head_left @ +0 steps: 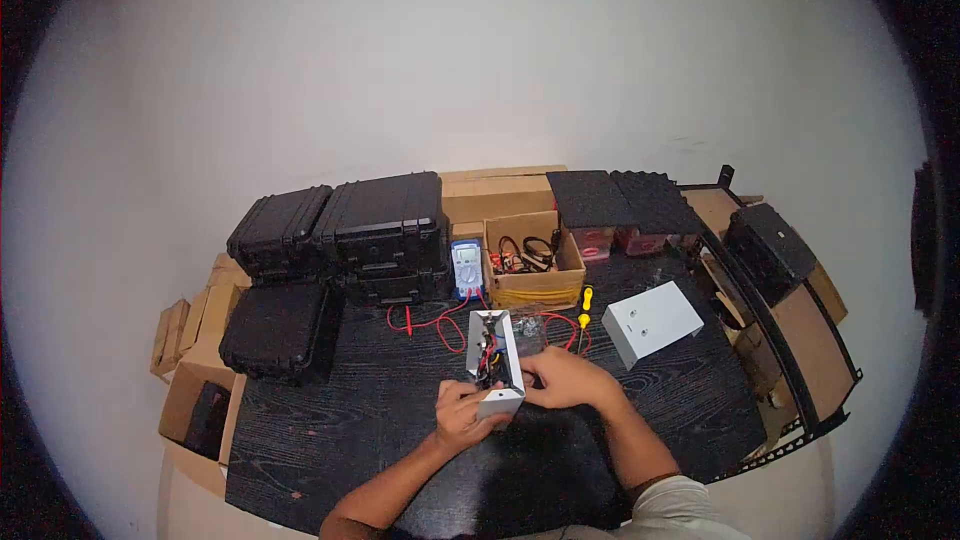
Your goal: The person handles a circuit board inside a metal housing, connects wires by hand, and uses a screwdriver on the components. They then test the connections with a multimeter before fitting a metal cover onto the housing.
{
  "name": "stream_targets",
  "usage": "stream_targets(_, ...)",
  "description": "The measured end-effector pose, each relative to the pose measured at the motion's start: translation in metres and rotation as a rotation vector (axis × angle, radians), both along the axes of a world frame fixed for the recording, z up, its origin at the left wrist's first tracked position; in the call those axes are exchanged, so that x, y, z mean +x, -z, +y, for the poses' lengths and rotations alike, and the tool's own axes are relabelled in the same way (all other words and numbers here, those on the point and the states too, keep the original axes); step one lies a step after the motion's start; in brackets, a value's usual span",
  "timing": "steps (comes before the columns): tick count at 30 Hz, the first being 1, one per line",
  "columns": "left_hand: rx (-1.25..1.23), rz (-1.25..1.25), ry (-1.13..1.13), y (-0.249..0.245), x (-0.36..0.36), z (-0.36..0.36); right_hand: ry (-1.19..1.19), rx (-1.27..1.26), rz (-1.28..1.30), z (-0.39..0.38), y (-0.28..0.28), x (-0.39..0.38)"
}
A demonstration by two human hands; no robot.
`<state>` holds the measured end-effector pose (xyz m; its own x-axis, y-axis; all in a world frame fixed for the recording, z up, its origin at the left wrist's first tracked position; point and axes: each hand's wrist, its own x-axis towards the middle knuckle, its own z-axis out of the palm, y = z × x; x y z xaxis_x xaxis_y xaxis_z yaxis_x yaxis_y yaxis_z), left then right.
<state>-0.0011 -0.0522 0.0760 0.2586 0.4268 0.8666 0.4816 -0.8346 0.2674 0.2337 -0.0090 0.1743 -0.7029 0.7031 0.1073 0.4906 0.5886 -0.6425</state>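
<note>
A narrow white open-topped enclosure (pixel 502 403) is held over the dark table, with red, yellow, blue and black wires (pixel 488 358) inside. My left hand (pixel 467 418) grips its near left corner, fingers bent over the side and thumb underneath. Against the right wall is my right hand (pixel 568 380), its fingers curled and partly hidden by the enclosure. Farther right lies a white box-shaped cover (pixel 655 323) with small round marks on its face. A yellow-handled screwdriver (pixel 586 302) is between the cover and the enclosure. Beyond the enclosure stands a blue-edged multimeter (pixel 467 265) with red test leads (pixel 432 324).
Stacked black hard cases (pixel 380 220) occupy the left back of the table (pixel 330 440). A cardboard box (pixel 535 290) of cables stands behind the enclosure. Red bins (pixel 595 242) under black foam sit at the back right. A shelf frame (pixel 790 350) borders the right edge.
</note>
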Motion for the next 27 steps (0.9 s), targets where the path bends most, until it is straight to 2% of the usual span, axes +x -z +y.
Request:
stream_targets(8, 0.007, -0.102, -0.007, 0.025, -0.006, 0.011, 0.070, 0.001, 0.036, 0.004, 0.011, -0.014)
stream_targets(14, 0.051, -0.035, -0.012, 0.014, -0.015, 0.014, 0.069, 0.004, 0.045, 0.005, 0.014, -0.020)
stream_targets(17, -0.101, -0.215, 0.047, 0.012, -0.019, 0.014, 0.070, 0.008, 0.055, 0.004, 0.018, -0.022)
stream_targets(20, -0.149, -0.348, 0.011, -0.026, -0.010, 0.009, 0.069, 0.005, 0.069, 0.002, 0.017, -0.024)
stream_targets(27, -0.461, -0.257, 0.160, -0.051, -0.008, -0.006, 0.043, 0.016, 0.097, 0.005, 0.023, -0.023)
